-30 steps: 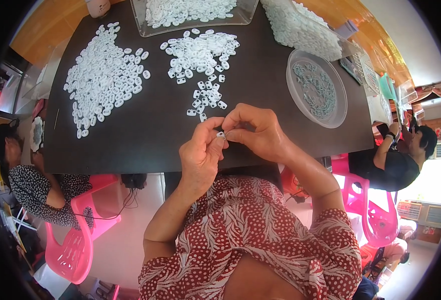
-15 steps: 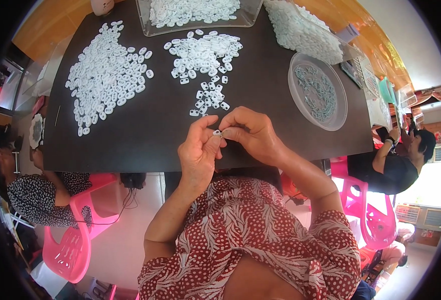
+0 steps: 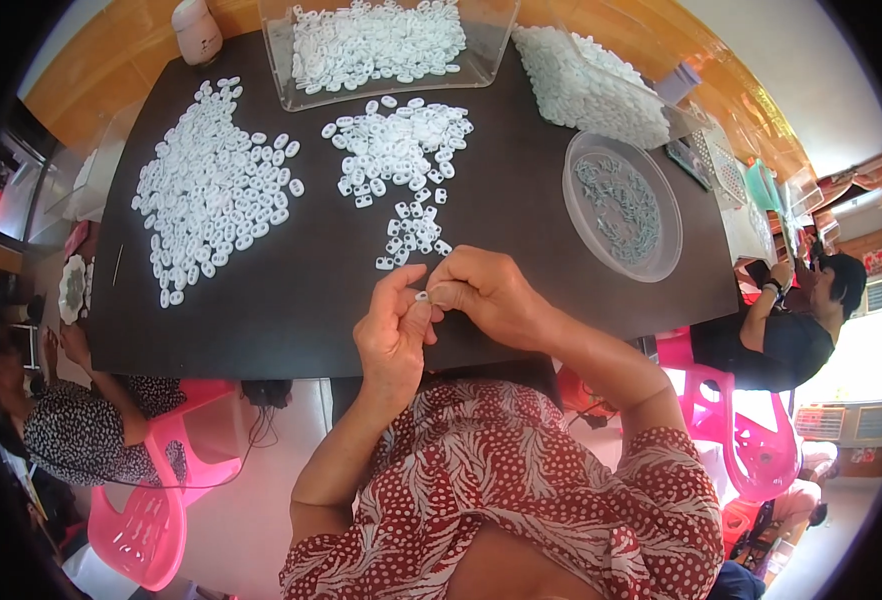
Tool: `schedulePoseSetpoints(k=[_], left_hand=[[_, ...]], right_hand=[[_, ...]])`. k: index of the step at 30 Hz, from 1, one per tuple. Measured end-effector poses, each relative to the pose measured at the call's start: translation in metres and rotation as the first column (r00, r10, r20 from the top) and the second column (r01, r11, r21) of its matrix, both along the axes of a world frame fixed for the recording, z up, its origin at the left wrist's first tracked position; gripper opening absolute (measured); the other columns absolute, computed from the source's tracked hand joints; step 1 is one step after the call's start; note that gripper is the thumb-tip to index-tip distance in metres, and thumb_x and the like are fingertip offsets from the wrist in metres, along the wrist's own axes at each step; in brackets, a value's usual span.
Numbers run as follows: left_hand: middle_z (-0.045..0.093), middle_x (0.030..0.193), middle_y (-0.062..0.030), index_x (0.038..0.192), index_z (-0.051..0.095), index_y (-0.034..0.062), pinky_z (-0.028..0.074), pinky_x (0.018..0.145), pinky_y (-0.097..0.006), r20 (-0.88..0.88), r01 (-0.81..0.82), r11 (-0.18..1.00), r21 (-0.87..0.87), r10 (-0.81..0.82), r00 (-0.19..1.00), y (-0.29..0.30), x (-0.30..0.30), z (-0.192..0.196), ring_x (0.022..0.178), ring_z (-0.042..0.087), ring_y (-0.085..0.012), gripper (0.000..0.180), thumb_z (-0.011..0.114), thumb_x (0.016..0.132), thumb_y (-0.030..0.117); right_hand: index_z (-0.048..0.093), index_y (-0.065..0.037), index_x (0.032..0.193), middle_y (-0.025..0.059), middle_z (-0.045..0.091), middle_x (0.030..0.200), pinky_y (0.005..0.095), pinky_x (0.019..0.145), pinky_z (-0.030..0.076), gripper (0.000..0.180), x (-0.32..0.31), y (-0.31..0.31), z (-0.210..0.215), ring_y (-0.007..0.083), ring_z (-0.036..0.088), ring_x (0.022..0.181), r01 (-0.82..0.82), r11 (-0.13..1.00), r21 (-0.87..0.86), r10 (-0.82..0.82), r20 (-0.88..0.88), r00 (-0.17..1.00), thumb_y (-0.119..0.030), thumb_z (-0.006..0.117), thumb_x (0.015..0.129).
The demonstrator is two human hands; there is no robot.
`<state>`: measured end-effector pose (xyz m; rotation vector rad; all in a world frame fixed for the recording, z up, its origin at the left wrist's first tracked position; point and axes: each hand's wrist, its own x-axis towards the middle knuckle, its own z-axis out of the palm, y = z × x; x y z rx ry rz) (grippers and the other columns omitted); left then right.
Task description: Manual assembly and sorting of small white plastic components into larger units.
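My left hand (image 3: 391, 335) pinches a small white plastic piece (image 3: 422, 297) between thumb and fingers, just above the near edge of the dark table. Against that piece, the thumb and fingertips of my right hand (image 3: 486, 295) are pinched together. Whatever they hold is too small and covered to make out. Just beyond my fingers lies a small cluster of white two-hole pieces (image 3: 416, 232). A larger heap of oval white pieces (image 3: 396, 148) is farther back. To the right, a round clear plastic bowl (image 3: 673, 232) holds many small grey-green parts (image 3: 616, 215).
A wide pile of white pieces (image 3: 211, 190) covers the table's left. At the back stand a clear bin (image 3: 286, 85) of white pieces, a full clear bag (image 3: 591, 90) and a pink jar (image 3: 197, 32). Other people sit on both sides, near pink chairs (image 3: 141, 530).
The whole scene sits lower in the picture as the view has tilted. My hands stay together at the white piece, and my right fingertips now cover more of it.
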<state>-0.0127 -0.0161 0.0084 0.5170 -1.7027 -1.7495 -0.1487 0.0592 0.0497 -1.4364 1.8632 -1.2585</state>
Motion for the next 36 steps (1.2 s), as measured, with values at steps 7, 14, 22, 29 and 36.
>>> schedulePoseSetpoints(k=[7, 14, 22, 29, 36], left_hand=[[0.060, 0.078, -0.0071, 0.117, 0.049, -0.0049, 0.040, 0.059, -0.017, -0.134, 0.032, 0.981, 0.189, -0.007, 0.991, -0.004, 0.002, -0.002, 0.059, 0.048, -0.0065, 0.029, 0.054, 0.093, 0.010], [0.060, 0.079, -0.0065, 0.117, 0.049, -0.0031, 0.043, 0.059, -0.019, -0.142, 0.053, 0.983, 0.177, -0.028, 0.989, -0.006, 0.003, -0.004, 0.061, 0.049, -0.0065, 0.026, 0.050, 0.093, 0.004], [0.060, 0.079, -0.0070, 0.116, 0.050, -0.0032, 0.043, 0.058, -0.019, -0.153, 0.053, 0.983, 0.175, -0.026, 0.988, -0.005, 0.004, -0.006, 0.061, 0.050, -0.0066, 0.025, 0.051, 0.093, 0.005], [0.061, 0.080, -0.0087, 0.116, 0.052, -0.0047, 0.043, 0.061, -0.020, -0.155, 0.044, 0.954, 0.295, 0.003, 0.988, -0.008, 0.002, 0.006, 0.062, 0.052, -0.0082, 0.026, 0.051, 0.092, 0.005], [0.063, 0.082, -0.0107, 0.113, 0.055, -0.0065, 0.046, 0.064, -0.022, -0.262, 0.115, 0.916, 0.384, -0.011, 0.965, -0.006, -0.016, 0.004, 0.063, 0.057, -0.0123, 0.024, 0.053, 0.091, 0.005]], right_hand=[[0.062, -0.001, 0.079, 0.0142, 0.062, 0.076, 0.0379, 0.068, 0.046, 0.011, -0.076, -0.041, -0.008, 0.0304, 0.060, 0.077, 0.288, 0.948, -0.134, -0.313, -0.251, 0.916, -0.012, 0.062, 0.077], [0.064, -0.004, 0.079, 0.0124, 0.064, 0.076, 0.0412, 0.070, 0.045, 0.011, -0.091, -0.070, -0.035, 0.0306, 0.058, 0.077, 0.443, 0.895, -0.051, -0.370, -0.640, 0.674, -0.014, 0.064, 0.075], [0.063, 0.000, 0.077, 0.0137, 0.064, 0.073, 0.0389, 0.067, 0.047, 0.014, -0.095, -0.061, -0.028, 0.0290, 0.060, 0.072, 0.374, 0.927, 0.001, -0.335, -0.443, 0.831, -0.012, 0.065, 0.071], [0.064, -0.001, 0.085, 0.0076, 0.062, 0.073, 0.0269, 0.061, 0.045, 0.010, -0.042, -0.012, -0.004, 0.0144, 0.058, 0.066, 0.225, 0.970, -0.089, -0.235, -0.113, 0.965, -0.007, 0.067, 0.077], [0.063, -0.005, 0.085, 0.0074, 0.056, 0.070, 0.0347, 0.057, 0.044, 0.012, -0.018, 0.004, -0.008, 0.0236, 0.053, 0.065, 0.022, 0.956, -0.291, -0.131, -0.361, 0.923, 0.000, 0.065, 0.074]])
